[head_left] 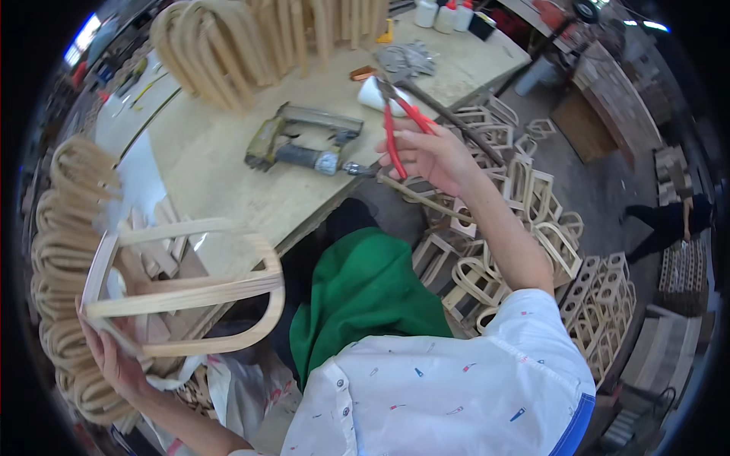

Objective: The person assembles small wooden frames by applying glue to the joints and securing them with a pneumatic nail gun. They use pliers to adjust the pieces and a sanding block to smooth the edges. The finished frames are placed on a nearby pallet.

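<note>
My left hand [114, 366] grips a pale wooden frame [186, 297] by its straight end. The frame has curved bars that meet a rounded end, and it is held up beside the table's near left edge. In my right hand [435, 161] is a pair of pliers [391, 140] with red handles, its jaws pointing away from me and its handles spread. Just left of that hand, a nail gun [304, 156] lies on its side on the table [220, 163], its hose fitting toward me.
Bent wooden strips stand stacked at the table's back [217, 53] and along the left [65, 258]. A white roll [371, 94], grey gloves [407, 58] and bottles [445, 19] lie beyond the pliers. Wooden frames [525, 190] pile up on the right floor. Another person [658, 220] stands far right.
</note>
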A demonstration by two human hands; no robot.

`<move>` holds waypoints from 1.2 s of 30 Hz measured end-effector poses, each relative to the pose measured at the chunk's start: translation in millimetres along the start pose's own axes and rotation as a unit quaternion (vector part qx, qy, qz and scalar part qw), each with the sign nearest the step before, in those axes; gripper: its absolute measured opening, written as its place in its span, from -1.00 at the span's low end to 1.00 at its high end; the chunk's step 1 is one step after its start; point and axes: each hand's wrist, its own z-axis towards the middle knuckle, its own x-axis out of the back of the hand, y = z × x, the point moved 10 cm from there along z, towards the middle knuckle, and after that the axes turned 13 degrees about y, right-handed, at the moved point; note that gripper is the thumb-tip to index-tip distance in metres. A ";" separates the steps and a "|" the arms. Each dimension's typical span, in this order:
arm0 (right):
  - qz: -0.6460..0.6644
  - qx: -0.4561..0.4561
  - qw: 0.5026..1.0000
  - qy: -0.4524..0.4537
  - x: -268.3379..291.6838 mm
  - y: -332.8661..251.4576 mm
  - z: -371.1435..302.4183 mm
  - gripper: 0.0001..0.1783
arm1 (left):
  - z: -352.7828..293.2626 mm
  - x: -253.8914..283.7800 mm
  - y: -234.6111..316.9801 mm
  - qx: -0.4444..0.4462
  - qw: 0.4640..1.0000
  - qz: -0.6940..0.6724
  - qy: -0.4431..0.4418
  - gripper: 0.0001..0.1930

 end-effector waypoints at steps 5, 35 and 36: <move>0.108 0.030 0.993 0.047 88.0 9.9 -22.9 -0.49 | 16.7 -17.8 3.1 -0.042 0.997 0.063 -0.007 -0.40; -0.354 0.388 0.851 0.022 -72.4 -84.4 55.1 -0.65 | 8.6 -155.8 32.9 -0.053 0.979 0.138 -0.140 -0.46; -0.316 0.348 0.883 0.001 -104.9 -69.8 30.9 -0.65 | 10.2 -160.7 30.1 -0.046 0.977 0.150 -0.142 -0.47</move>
